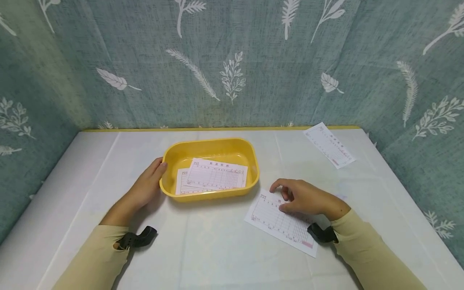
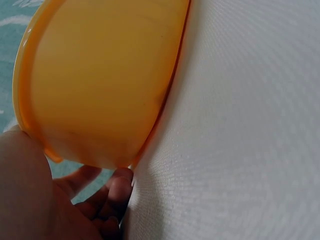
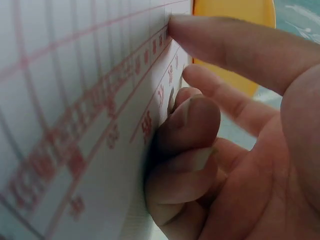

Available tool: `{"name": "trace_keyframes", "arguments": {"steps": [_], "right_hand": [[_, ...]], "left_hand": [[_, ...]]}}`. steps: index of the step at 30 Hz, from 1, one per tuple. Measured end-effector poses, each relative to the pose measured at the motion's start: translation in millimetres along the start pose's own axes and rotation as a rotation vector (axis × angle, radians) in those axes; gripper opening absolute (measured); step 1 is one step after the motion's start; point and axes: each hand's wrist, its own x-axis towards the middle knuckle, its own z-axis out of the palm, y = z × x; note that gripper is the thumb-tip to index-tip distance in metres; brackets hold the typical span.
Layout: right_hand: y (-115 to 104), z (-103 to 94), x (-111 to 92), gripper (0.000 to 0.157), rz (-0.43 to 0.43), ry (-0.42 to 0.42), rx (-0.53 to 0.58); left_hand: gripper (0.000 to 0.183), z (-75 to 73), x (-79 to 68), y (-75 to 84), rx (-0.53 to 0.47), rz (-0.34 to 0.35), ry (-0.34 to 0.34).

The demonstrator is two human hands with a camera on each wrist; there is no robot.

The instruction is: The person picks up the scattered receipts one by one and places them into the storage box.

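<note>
Near side, to the right of the yellow tray: a printed slip is laid flat on the white tabletop, just off the tray's near right corner. Its far edge is met by the right hand, with thumb and forefinger held apart and the other fingers curled under; in the right wrist view the thumb tip is set on the printed face, and no pinch is seen. The slip is judged very light, limp and easily creased or torn; because it lies flush, purchase on the thin edge may be poor, and skidding is to be expected if it is pushed. It is best taken by a corner or the edge toward the tray, slid slightly or bowed up, then nipped lightly between thumb and forefinger. At the tray's left end, the rim is clasped by the left hand, thumb over the lip and fingers against the outside. The tray is judged light, stiff, smooth plastic, steadied well by that rim. Inside it, two overlapping slips are seen, the upper one tilted slightly. Beyond the tray and to its right, a further slip is lying slantwise, untouched.
</note>
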Motion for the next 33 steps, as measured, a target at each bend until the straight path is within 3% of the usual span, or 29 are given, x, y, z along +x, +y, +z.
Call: {"name": "trace_keyframes", "arguments": {"steps": [4, 11, 26, 33], "right_hand": [[-0.7, -1.1, -2.0, 0.052, -0.014, -0.015, -0.014], [-2.4, -3.0, -2.2, 0.046, -0.032, -0.003, -0.084], [-5.7, -0.8, 0.3, 0.055, -0.010, -0.030, -0.096], [-5.1, 1.1, 1.5, 0.052, 0.012, -0.033, -0.073]], "left_hand": [[0.062, -0.4, -0.9, 0.4, 0.000, -0.010, -0.004], [0.061, -2.7, 0.0, 2.8, -0.008, -0.002, -0.001], [0.063, -1.5, 0.4, 3.0, 0.008, -0.019, -0.005], [0.062, 0.0, -0.4, 2.2, 0.004, -0.013, -0.005]]}}
